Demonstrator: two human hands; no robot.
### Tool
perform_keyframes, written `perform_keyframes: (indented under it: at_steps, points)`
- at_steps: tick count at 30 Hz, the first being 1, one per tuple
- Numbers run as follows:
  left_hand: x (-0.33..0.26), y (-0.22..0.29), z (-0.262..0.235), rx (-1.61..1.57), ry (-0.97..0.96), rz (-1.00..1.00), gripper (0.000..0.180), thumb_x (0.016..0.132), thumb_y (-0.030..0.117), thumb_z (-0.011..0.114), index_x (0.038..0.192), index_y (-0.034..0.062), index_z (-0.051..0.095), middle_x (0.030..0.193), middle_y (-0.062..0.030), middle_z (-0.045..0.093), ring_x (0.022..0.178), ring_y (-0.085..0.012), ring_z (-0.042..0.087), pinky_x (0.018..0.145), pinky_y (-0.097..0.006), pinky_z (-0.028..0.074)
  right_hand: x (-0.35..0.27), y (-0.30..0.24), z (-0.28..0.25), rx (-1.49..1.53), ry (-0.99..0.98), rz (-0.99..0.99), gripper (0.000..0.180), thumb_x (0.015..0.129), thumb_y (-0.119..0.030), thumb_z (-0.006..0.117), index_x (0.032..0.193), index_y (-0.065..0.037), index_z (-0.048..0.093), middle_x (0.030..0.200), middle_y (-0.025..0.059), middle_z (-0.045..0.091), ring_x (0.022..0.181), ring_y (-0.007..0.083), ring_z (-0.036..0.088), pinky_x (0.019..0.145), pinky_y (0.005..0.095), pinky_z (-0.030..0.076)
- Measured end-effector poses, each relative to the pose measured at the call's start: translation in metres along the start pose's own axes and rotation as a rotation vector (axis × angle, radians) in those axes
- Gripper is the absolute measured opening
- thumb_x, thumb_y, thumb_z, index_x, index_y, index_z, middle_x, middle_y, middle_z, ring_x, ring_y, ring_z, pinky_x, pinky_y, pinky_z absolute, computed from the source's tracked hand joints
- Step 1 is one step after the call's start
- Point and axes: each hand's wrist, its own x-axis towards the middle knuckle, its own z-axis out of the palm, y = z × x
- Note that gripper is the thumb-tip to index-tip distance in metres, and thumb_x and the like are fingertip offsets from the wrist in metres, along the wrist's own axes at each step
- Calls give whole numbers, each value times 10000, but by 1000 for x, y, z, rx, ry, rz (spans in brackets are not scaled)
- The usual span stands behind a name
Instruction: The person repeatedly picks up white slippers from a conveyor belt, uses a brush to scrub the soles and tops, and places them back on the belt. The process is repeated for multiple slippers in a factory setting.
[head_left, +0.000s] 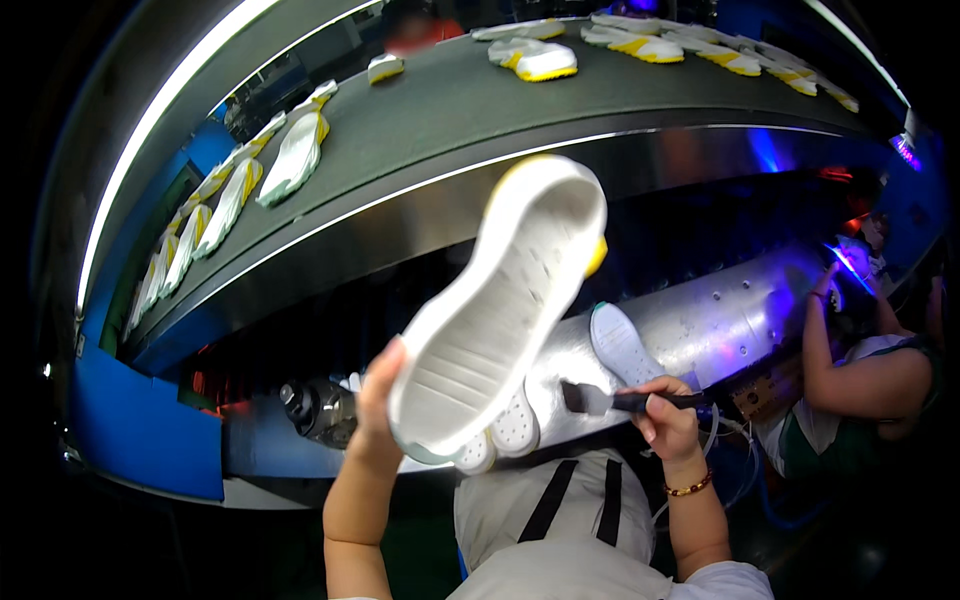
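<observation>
My left hand grips a large white shoe sole near its lower end, fingers mostly hidden behind it. The sole is tilted up with its hollow inner side showing; ridges cross its lower part, and yellow shows along the outer edge. In my right hand is a flat brush with a dark handle, its bristles pointing left, apart from the sole. Just beyond that hand lies a pale perforated sole piece on the metal bench. Two more perforated ends show below the held sole.
Beyond the bench runs a dark green conveyor belt carrying several white-and-yellow soles. A dark bottle or jar lies left of my left hand. On the right, a person works near a violet light; white cables hang between us.
</observation>
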Motion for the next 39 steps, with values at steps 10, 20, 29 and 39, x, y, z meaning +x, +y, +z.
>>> perform_keyframes:
  at_steps: [10, 20, 29, 39]
  points:
    - [178, 78, 46, -1051, 178, 308, 749, 811, 473, 311, 1304, -13, 24, 1335, -207, 163, 1244, -319, 173, 1005, -462, 154, 10, 25, -26, 64, 172, 104, 128, 778, -9, 495, 885, 45, 541, 890, 214, 577, 502, 114, 469, 472, 194, 396]
    - [334, 52, 108, 1692, 293, 832, 642, 763, 332, 497, 1304, 129, 219, 1270, -132, 355, 1191, -331, 275, 967, -404, 235, 1, 42, -58, 5, 312, 178, 166, 757, -17, 565, 914, 39, 566, 682, 43, 555, 546, 91, 504, 517, 180, 409]
    - [280, 62, 98, 1923, 180, 845, 250, 770, 296, 535, 761, 54, 595, 852, -109, 589, 840, -251, 501, 747, -359, 391, -1, 47, -59, -36, 326, 107, 175, 706, 98, 539, 876, 61, 552, 914, 173, 582, 805, 190, 567, 723, 261, 442]
    - [110, 18, 59, -120, 29, 275, 448, 738, 44, 501, 1157, -10, 354, 1024, -121, 490, 895, -186, 520, 796, -290, 423, 8, 29, -62, -33, 426, 0, 154, 705, 58, 556, 858, 49, 558, 868, 134, 586, 834, 182, 544, 798, 271, 403]
